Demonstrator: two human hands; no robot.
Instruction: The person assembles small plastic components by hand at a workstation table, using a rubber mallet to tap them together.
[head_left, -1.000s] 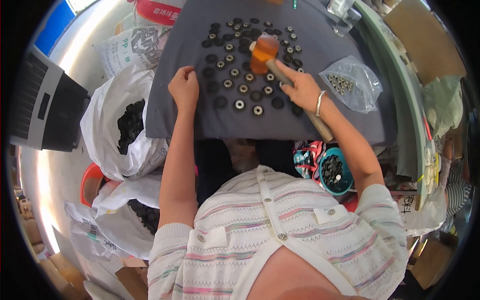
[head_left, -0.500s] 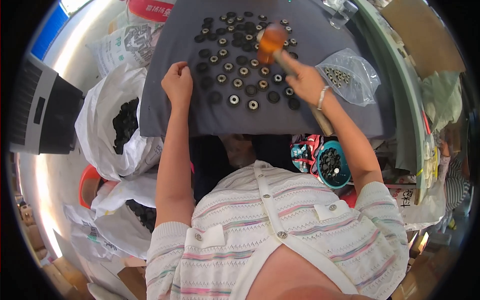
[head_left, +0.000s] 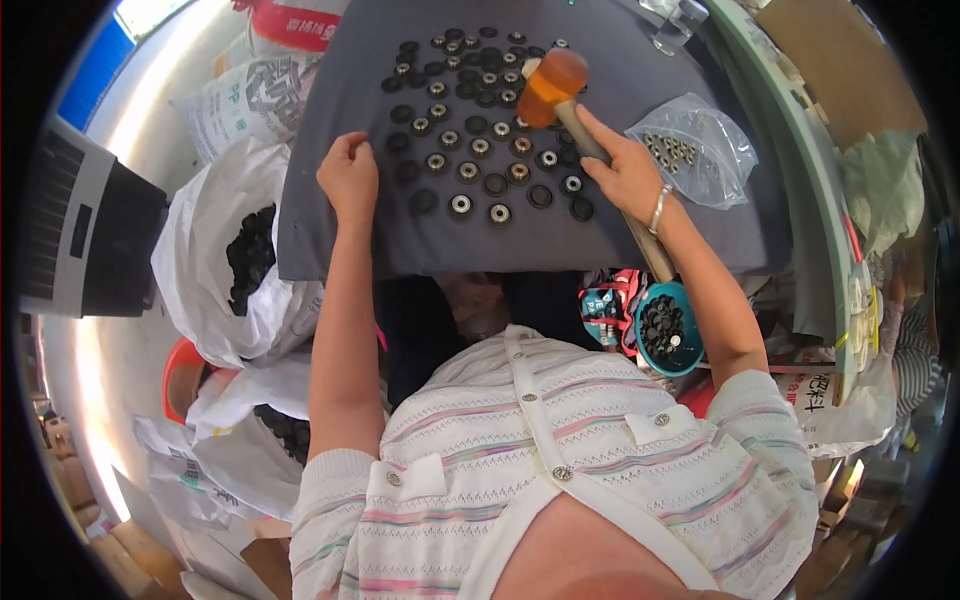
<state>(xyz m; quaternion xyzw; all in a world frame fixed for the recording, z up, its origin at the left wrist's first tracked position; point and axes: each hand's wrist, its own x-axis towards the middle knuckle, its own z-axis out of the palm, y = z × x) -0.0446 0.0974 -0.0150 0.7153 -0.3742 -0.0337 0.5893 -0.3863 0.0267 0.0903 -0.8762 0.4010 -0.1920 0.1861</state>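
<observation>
My right hand [head_left: 628, 178] is wrapped round the wooden handle of a mallet [head_left: 553, 88] with a see-through orange head. The mallet head is over the right part of several black round pieces, hiding some; whether it touches one, I cannot tell. Many pieces, such as this black wheel [head_left: 499, 214], have a shiny metal bearing in the middle. Others, like this plain black ring [head_left: 540, 196], show only a dark centre. At the left of the grey-covered table [head_left: 330, 240] rests my left hand [head_left: 347, 180], loosely curled closed, with nothing seen in it.
A clear plastic bag [head_left: 715, 150] of small metal bearings lies to the right, with a drinking glass [head_left: 680, 27] beyond it. White sacks [head_left: 190, 240] of black pieces stand at the left. Below the table's right edge is a teal basin [head_left: 685, 358] of black pieces.
The mallet head, blurred before, now shows sharper and slightly right. My right hand has shifted a little down and right. My left hand stays curled at almost the same place.
</observation>
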